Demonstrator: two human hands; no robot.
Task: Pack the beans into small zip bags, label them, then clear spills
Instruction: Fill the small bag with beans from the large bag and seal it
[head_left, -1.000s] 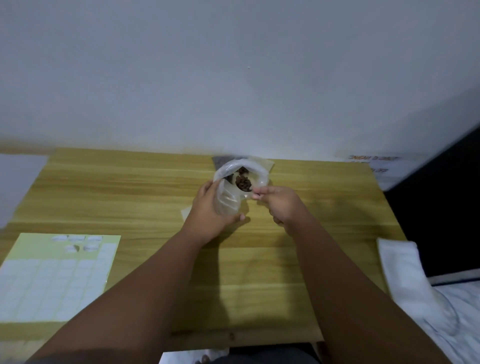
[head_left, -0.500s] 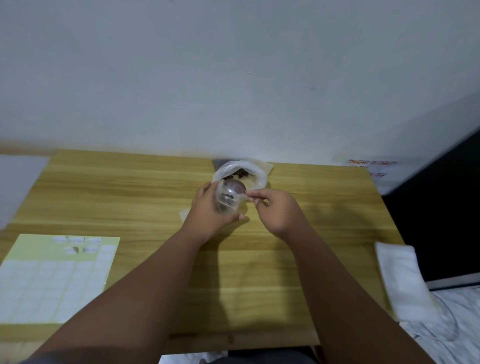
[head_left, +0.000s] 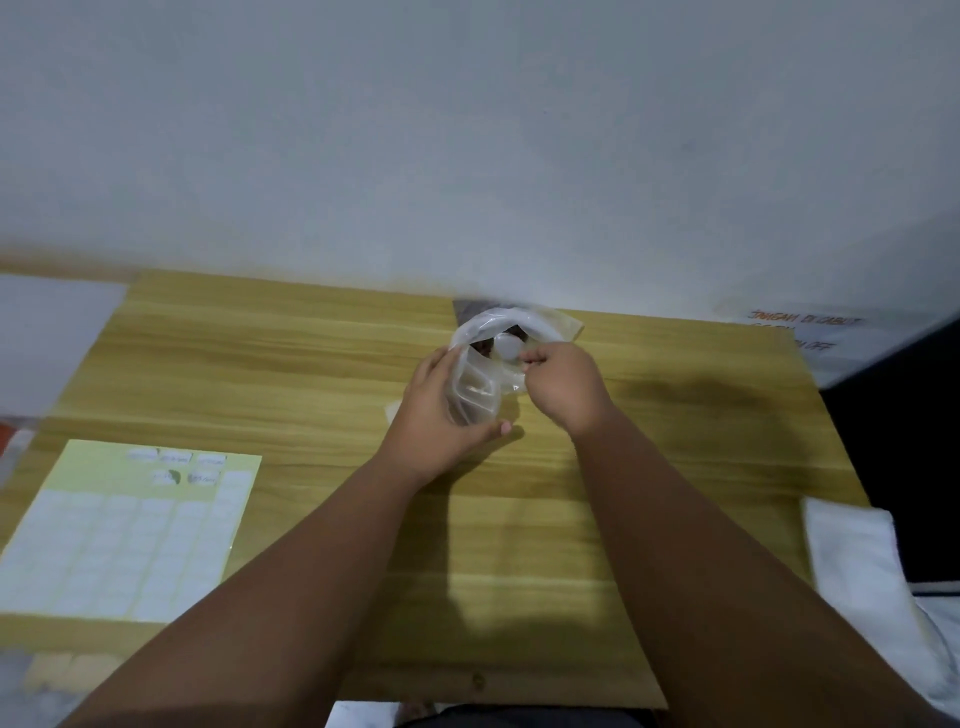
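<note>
1. Your light wood-grain table (head_left: 291, 364) fills the view, its far edge against a plain white wall (head_left: 467, 130).
2. At the near left lies a pale green sheet of white sticker labels (head_left: 124, 530), flat on the table and well apart from both hands.
3. A folded white cloth (head_left: 857, 561) sits at the right edge of the table, clear of your arms.
4. A large clear plastic bag (head_left: 519, 319) stands open at the far edge, just ahead of your hands; something dark shows inside its mouth, too blurred to name for certain.
5. Your left hand (head_left: 441, 410) is wrapped around a small clear zip bag (head_left: 475, 392), fingers behind and thumb in front, holding it upright just beside the big bag.
6. Your right hand (head_left: 563, 384) is closed in a pinch on a small white scoop-like thing (head_left: 506, 347), which sits at the mouth of the large bag, right above the small bag.
7. Both hands sit close together, nearly touching across the small bag.
</note>
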